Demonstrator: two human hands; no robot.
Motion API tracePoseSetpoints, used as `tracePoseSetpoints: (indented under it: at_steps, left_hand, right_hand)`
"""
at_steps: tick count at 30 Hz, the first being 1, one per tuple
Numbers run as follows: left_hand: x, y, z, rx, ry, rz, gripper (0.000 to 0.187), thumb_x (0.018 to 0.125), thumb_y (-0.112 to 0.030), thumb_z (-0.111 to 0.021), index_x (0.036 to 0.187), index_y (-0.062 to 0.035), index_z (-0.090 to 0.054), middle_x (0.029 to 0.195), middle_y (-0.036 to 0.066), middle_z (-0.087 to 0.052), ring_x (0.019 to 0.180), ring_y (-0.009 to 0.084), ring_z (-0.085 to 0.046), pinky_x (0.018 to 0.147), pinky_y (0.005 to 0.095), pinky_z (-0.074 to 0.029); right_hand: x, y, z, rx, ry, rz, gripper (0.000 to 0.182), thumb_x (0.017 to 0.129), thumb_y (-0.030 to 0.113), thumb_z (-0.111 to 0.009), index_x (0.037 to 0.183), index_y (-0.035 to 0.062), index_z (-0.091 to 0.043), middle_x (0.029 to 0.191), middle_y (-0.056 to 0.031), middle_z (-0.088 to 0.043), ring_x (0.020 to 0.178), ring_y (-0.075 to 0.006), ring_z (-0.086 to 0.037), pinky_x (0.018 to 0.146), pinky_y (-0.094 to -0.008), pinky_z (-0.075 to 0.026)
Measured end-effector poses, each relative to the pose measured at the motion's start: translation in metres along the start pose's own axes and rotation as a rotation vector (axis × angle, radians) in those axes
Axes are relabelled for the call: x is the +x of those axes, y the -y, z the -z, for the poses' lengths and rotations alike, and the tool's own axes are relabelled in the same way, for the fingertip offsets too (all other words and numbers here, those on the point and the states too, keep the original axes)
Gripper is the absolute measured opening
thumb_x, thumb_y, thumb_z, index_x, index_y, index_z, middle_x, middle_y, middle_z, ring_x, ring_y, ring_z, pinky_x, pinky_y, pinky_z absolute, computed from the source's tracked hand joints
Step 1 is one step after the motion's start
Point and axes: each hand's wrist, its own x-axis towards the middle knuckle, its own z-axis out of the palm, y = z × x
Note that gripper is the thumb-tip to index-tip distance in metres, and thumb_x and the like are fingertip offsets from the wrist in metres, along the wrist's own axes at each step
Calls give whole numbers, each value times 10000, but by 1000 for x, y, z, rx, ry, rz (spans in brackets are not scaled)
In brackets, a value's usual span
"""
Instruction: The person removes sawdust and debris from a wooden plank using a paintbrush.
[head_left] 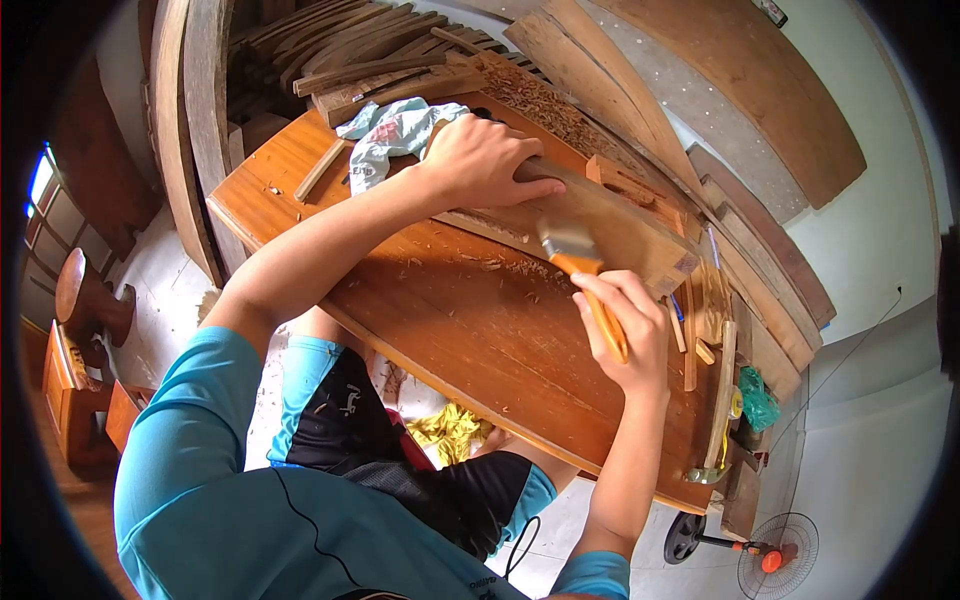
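A thick wooden board (620,228) lies lengthwise on the wooden table (450,310). My left hand (485,160) grips its left part from above, thumb along the near side and the other fingers curled over the far edge, partly hidden. In my right hand (630,325) is a flat paintbrush (590,275) with an orange handle, held closed between thumb and fingers. Its blurred bristles are at the board's near side, apparently touching it. Wood shavings (490,264) lie along the board's near edge. Beside my left hand is a crumpled light-blue cloth (385,135).
A hammer (722,420) lies along the table's right edge, near a green plastic bag (758,400). Behind the board sits a wooden hand plane (635,188). A short wood strip (320,170) is at the left. Planks (600,70) lean behind; a fan (778,558) stands lower right.
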Motion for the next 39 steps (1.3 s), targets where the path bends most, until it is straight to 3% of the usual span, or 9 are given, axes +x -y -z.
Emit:
tracePoseSetpoints:
  at_steps: [4, 7, 9, 13, 16, 20, 32, 39]
  left_hand:
    - [-1, -1, 2, -12, -7, 0, 739, 976, -798, -598, 1122, -114, -840, 770, 134, -783, 691, 308, -771, 659, 430, -579]
    - [0, -2, 2, 15, 22, 4, 737, 977, -797, -599, 1126, -117, -841, 767, 130, -783, 694, 307, -772, 668, 428, -577]
    - [0, 2, -4, 4, -62, -37, 774, 981, -819, -564, 1041, -93, -823, 683, 133, -740, 630, 316, -749, 599, 437, -572]
    - [0, 4, -8, -12, -107, -64, 794, 987, -827, -545, 1005, -81, -815, 640, 134, -718, 596, 320, -737, 568, 444, -571]
    - [0, -2, 2, 16, 25, 4, 754, 978, -809, -588, 1142, -116, -837, 745, 140, -771, 681, 310, -768, 674, 426, -574]
    - [-1, -3, 5, 1, 16, 3, 751, 975, -805, -598, 1142, -114, -837, 735, 143, -766, 680, 311, -767, 671, 425, -577]
    - [1, 1, -2, -23, -5, -2, 727, 967, -787, -618, 1124, -115, -846, 841, 127, -807, 734, 314, -782, 693, 431, -605]
    - [0, 0, -2, -2, 3, 4, 742, 972, -797, -605, 1135, -113, -844, 842, 130, -807, 741, 308, -787, 683, 426, -606]
  right_hand:
    - [0, -5, -8, 12, 84, 11, 239, 906, 37, -834, 1134, 98, -798, 923, -86, -745, 791, -281, -714, 689, -407, -583]
    - [-3, -8, 2, 8, -24, -78, 249, 910, 3, -835, 1145, 69, -791, 949, -102, -761, 787, -275, -726, 691, -382, -583]
    - [-7, -12, 9, 22, -116, -151, 256, 922, -26, -829, 1163, 48, -787, 969, -111, -770, 782, -251, -735, 698, -355, -578]
    - [-6, -21, 12, -80, -329, -12, 295, 952, -37, -807, 1233, 52, -794, 1066, -136, -735, 882, -285, -728, 785, -371, -584]
    - [-4, -16, 9, -196, -310, 10, 330, 945, -21, -822, 1258, 80, -803, 1071, -111, -701, 874, -265, -715, 784, -370, -575]
    - [-4, -9, 4, -64, -129, -55, 347, 929, 15, -826, 1262, 109, -811, 1073, -95, -688, 843, -258, -724, 724, -377, -575]
    - [2, 2, -2, -25, 12, -3, 305, 905, 32, -823, 1197, 117, -806, 1006, -56, -712, 873, -259, -710, 746, -401, -588]
    - [2, -3, -6, 8, 46, 16, 244, 917, 42, -829, 1154, 70, -777, 963, -95, -766, 837, -274, -710, 735, -398, -587]
